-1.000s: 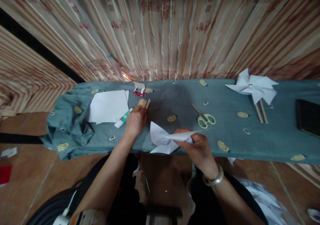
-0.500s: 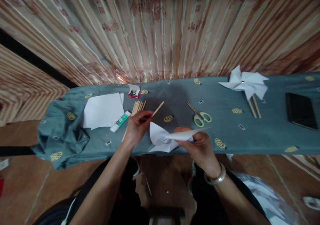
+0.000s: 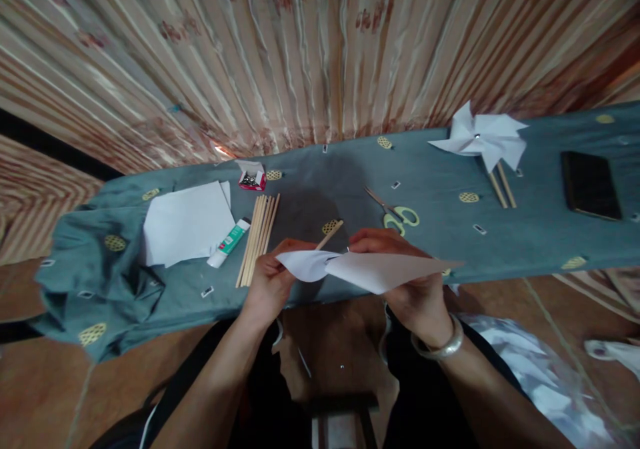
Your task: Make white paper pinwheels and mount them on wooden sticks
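Observation:
My left hand (image 3: 273, 279) is closed on a thin wooden stick (image 3: 330, 235), whose far end shows behind the paper. In my right hand (image 3: 413, 296) is a folded white paper pinwheel (image 3: 380, 270), held nearly edge-on above the front of the table. The stick lies close behind the pinwheel's middle; whether the two touch I cannot tell. Left of my left hand, several wooden sticks (image 3: 259, 239) lie side by side. A glue stick (image 3: 229, 243) rests against a stack of white paper (image 3: 187, 226). Green-handled scissors (image 3: 395, 212) lie beyond my right hand.
An open small red box of metal pins (image 3: 252, 177) stands at the back. Finished white pinwheels (image 3: 483, 139) on sticks lie at the back right, near a dark flat case (image 3: 590, 184). A patterned curtain (image 3: 300, 56) hangs behind the cloth-covered table (image 3: 540, 236).
My left hand has brought the stick behind the paper pinwheel. The right hand has raised and turned the pinwheel so its blades stand edge-on. The view has shifted slightly.

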`<move>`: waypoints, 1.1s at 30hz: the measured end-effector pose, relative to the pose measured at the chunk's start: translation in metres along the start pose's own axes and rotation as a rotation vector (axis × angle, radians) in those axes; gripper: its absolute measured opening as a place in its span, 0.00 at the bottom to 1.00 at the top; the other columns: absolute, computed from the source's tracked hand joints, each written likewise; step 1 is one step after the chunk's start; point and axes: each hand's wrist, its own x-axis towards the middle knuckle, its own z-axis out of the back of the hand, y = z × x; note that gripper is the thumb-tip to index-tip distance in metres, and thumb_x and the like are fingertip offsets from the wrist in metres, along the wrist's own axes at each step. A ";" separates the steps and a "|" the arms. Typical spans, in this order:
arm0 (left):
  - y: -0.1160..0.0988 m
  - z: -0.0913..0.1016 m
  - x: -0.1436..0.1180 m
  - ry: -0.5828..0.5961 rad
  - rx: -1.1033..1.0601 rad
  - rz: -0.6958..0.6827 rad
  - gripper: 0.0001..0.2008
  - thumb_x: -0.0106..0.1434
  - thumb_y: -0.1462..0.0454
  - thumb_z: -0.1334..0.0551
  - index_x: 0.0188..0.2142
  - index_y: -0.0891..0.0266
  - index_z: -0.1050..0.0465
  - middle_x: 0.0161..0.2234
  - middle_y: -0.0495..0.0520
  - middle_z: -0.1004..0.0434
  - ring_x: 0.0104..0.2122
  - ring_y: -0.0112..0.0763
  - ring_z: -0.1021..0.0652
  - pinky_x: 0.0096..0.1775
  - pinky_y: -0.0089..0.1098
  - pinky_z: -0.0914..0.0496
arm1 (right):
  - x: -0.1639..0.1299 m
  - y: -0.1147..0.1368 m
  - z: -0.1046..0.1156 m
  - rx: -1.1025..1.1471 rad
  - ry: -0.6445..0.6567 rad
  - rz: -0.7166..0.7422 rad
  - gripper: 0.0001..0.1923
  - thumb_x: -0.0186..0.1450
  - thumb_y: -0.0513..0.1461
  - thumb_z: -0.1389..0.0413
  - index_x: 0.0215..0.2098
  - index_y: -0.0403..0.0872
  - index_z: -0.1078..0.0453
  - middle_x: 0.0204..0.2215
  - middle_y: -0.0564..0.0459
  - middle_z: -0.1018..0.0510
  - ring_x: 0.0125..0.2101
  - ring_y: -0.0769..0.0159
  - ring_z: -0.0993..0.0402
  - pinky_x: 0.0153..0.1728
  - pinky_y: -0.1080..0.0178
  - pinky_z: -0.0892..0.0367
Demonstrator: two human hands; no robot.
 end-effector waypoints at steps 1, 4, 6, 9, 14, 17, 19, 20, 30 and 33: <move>0.000 -0.001 -0.001 0.003 -0.010 -0.002 0.11 0.47 0.57 0.29 0.26 0.62 0.20 0.27 0.53 0.23 0.28 0.31 0.25 0.31 0.29 0.30 | 0.000 0.001 0.000 -0.039 -0.007 0.017 0.03 0.59 0.39 0.39 0.32 0.52 0.23 0.36 0.52 0.18 0.40 0.60 0.23 0.44 0.55 0.28; -0.001 -0.003 -0.002 -0.001 -0.030 -0.013 0.12 0.46 0.56 0.28 0.24 0.62 0.21 0.22 0.49 0.28 0.22 0.25 0.30 0.24 0.26 0.35 | -0.001 0.001 -0.001 -0.113 -0.013 0.049 0.04 0.60 0.38 0.39 0.34 0.52 0.23 0.38 0.53 0.19 0.41 0.60 0.23 0.45 0.55 0.29; -0.002 -0.003 -0.002 -0.013 -0.027 -0.028 0.11 0.46 0.57 0.27 0.23 0.62 0.22 0.20 0.48 0.30 0.20 0.24 0.33 0.23 0.25 0.36 | -0.002 0.001 -0.001 -0.131 -0.026 0.049 0.04 0.60 0.38 0.39 0.34 0.53 0.23 0.39 0.53 0.19 0.41 0.60 0.23 0.46 0.55 0.29; -0.004 -0.003 -0.005 -0.022 -0.014 -0.045 0.09 0.46 0.60 0.27 0.23 0.62 0.22 0.20 0.47 0.30 0.21 0.23 0.32 0.24 0.25 0.36 | -0.002 0.002 -0.001 -0.134 -0.041 0.059 0.04 0.61 0.38 0.40 0.34 0.54 0.23 0.38 0.54 0.19 0.41 0.60 0.23 0.46 0.56 0.29; -0.007 -0.001 -0.011 -0.016 0.002 -0.039 0.05 0.48 0.64 0.29 0.28 0.61 0.20 0.28 0.50 0.24 0.28 0.27 0.26 0.30 0.24 0.33 | -0.002 0.005 -0.002 -0.150 -0.023 0.069 0.04 0.61 0.39 0.39 0.35 0.55 0.23 0.39 0.55 0.19 0.43 0.59 0.23 0.47 0.56 0.29; -0.006 0.002 -0.012 0.003 0.046 -0.088 0.05 0.50 0.64 0.31 0.29 0.61 0.19 0.30 0.52 0.24 0.30 0.29 0.25 0.30 0.25 0.33 | -0.002 0.005 -0.003 -0.116 -0.047 0.061 0.03 0.62 0.41 0.39 0.34 0.55 0.23 0.38 0.54 0.19 0.42 0.60 0.22 0.46 0.55 0.28; -0.005 0.003 -0.012 0.014 0.065 -0.102 0.06 0.50 0.63 0.31 0.29 0.62 0.19 0.31 0.53 0.25 0.30 0.30 0.25 0.30 0.25 0.34 | -0.002 0.005 -0.004 -0.089 -0.063 0.056 0.03 0.63 0.41 0.39 0.34 0.54 0.23 0.38 0.53 0.19 0.41 0.60 0.23 0.46 0.56 0.29; -0.004 0.004 -0.012 0.020 0.070 -0.102 0.07 0.51 0.62 0.31 0.30 0.62 0.19 0.31 0.53 0.25 0.31 0.30 0.25 0.31 0.26 0.33 | -0.002 0.005 -0.005 -0.080 -0.066 0.057 0.03 0.63 0.41 0.39 0.33 0.53 0.23 0.38 0.53 0.19 0.41 0.60 0.23 0.45 0.56 0.29; -0.006 0.005 -0.013 0.029 0.077 -0.129 0.06 0.51 0.64 0.32 0.30 0.61 0.19 0.30 0.52 0.25 0.30 0.30 0.25 0.30 0.26 0.33 | -0.003 -0.001 -0.006 -0.046 -0.076 0.123 0.03 0.62 0.41 0.38 0.35 0.52 0.23 0.37 0.54 0.19 0.39 0.63 0.23 0.44 0.57 0.30; -0.009 0.004 -0.014 0.024 0.096 -0.138 0.06 0.50 0.67 0.33 0.30 0.59 0.18 0.30 0.52 0.25 0.30 0.28 0.25 0.30 0.25 0.33 | -0.003 -0.001 -0.008 -0.008 -0.077 0.100 0.03 0.62 0.41 0.38 0.35 0.52 0.23 0.37 0.54 0.19 0.39 0.63 0.23 0.45 0.58 0.30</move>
